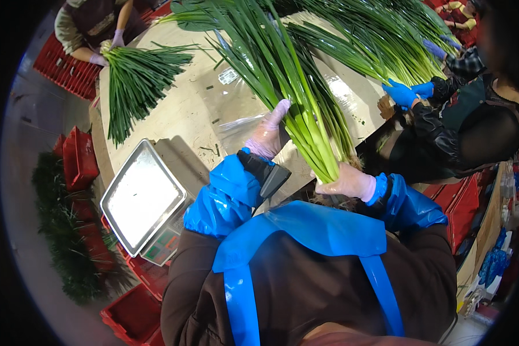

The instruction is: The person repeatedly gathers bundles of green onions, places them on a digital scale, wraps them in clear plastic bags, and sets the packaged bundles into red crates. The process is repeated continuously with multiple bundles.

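A bunch of long green onions [302, 116] slants across the middle of the view, leaves towards the top and white stems near my chest. My right hand [348, 184], in a pale thin glove, is closed around the stem ends. Against the left side of the leaves rests my left hand [270, 129], gloved too, its thumb raised along them; whether its fingers grip is hidden. Darker green onions with roots lie just behind and to the right of the bunch.
A digital scale with a steel pan [143, 197] stands at the left on the pale table [190, 112]. Co-workers handle green onions [142, 82] at the upper left and more [372, 52] at the right. Red plastic crates [80, 160] line the left side.
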Demonstrator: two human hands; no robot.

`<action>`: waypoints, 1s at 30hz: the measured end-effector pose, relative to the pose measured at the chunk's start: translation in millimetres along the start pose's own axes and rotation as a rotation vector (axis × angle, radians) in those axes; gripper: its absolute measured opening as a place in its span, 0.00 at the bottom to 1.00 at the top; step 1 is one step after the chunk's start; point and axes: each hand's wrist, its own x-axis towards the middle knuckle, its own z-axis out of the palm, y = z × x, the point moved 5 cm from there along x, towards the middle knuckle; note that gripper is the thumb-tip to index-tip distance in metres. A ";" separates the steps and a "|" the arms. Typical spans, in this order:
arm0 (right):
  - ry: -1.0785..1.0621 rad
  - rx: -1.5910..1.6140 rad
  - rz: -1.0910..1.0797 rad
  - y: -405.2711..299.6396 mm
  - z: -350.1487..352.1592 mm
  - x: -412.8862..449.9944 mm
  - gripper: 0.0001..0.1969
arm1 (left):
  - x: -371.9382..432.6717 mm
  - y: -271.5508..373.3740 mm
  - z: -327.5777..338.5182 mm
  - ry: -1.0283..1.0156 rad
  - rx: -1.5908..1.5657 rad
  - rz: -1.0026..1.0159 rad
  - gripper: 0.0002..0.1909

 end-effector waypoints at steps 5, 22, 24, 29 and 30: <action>-0.087 0.015 0.028 -41.4 20.9 2.2 0.23 | -79.5 84.6 4.1 0.065 0.067 0.439 0.37; -0.200 -1.313 -0.401 -192.6 227.6 298.9 0.22 | -626.8 217.4 -272.8 1.450 -0.034 1.227 0.34; -0.177 -1.440 -0.335 -176.3 251.5 322.2 0.20 | -662.3 165.3 -311.0 1.340 -0.422 1.047 0.22; 0.028 -1.660 -0.545 -155.1 255.7 331.1 0.32 | -657.6 100.2 -312.8 1.158 -0.198 0.842 0.31; 0.043 -1.664 -0.541 -153.6 255.1 330.5 0.32 | -650.5 101.2 -312.4 1.246 -0.186 0.787 0.31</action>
